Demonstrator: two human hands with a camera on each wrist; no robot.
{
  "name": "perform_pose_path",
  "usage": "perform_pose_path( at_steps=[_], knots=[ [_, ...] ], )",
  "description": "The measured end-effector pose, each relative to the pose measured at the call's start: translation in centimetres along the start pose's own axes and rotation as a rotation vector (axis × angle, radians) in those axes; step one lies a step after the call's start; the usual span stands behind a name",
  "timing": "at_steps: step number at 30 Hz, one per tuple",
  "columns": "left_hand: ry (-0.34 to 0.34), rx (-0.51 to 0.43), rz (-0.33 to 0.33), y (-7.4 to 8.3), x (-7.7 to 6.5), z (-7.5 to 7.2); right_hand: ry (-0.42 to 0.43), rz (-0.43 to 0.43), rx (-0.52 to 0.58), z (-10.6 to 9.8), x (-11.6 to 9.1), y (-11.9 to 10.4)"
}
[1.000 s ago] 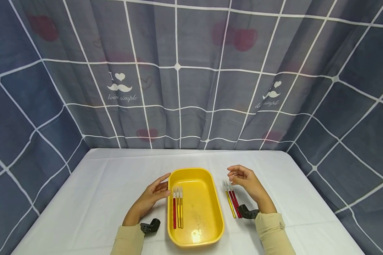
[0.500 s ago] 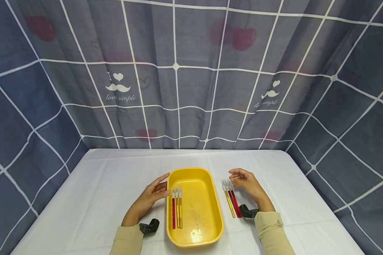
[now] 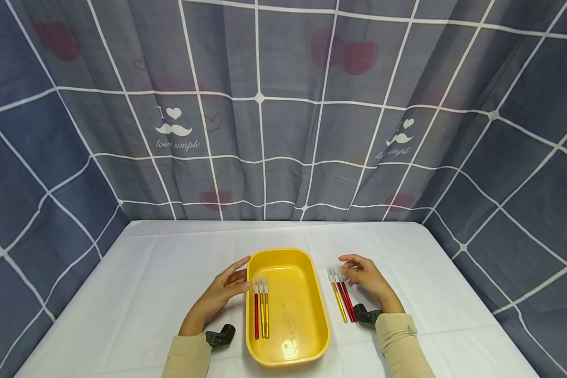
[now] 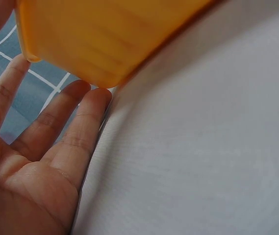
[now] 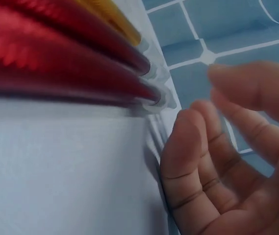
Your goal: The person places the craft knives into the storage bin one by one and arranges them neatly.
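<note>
In the head view, a yellow tray [image 3: 314, 310] lies on the table, with one red and two gold slim pen-like tools [image 3: 261, 310] side by side along its left. They have metallic handles and clear capped ends. My left hand [image 3: 222, 294] is at the tray's left side; in the left wrist view its extended fingers [image 4: 75, 142] touch the tray wall [image 4: 110, 39]. Right of the tray lie more such tools [image 3: 342, 296], gold and red. My right hand [image 3: 366, 275], fingers loosely bent, hovers by their clear ends [image 5: 154, 93] and holds nothing.
A white cloth [image 3: 170, 262] covers the table. Dark grey-blue checked curtains [image 3: 288, 131] enclose the back and both sides. A black device [image 3: 221, 336] is worn at the left wrist and another black device [image 3: 366, 314] at the right.
My right hand has lowered slightly toward the clear ends of the tools on the table. My left hand stays at the tray. The whole head view shifted a little.
</note>
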State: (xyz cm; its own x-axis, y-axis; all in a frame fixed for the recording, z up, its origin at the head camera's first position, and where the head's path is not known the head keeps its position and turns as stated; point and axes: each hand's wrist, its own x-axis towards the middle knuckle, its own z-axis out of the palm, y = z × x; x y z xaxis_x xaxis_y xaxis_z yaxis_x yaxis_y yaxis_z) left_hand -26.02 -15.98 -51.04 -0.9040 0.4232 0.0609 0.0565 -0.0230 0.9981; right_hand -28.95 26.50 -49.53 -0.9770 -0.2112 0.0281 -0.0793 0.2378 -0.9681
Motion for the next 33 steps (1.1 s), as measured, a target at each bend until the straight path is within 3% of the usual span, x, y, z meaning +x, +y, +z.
perform_pose_path(
  at_steps=[11, 33],
  knots=[
    [-0.001, 0.003, 0.001, 0.0, 0.0, 0.0, -0.036, 0.028, -0.159, 0.0, 0.0, 0.1],
    [0.006, 0.0, -0.008, 0.2, -0.1, 0.1, -0.015, 0.052, -0.253, 0.8, 0.0, -0.3]
  ],
)
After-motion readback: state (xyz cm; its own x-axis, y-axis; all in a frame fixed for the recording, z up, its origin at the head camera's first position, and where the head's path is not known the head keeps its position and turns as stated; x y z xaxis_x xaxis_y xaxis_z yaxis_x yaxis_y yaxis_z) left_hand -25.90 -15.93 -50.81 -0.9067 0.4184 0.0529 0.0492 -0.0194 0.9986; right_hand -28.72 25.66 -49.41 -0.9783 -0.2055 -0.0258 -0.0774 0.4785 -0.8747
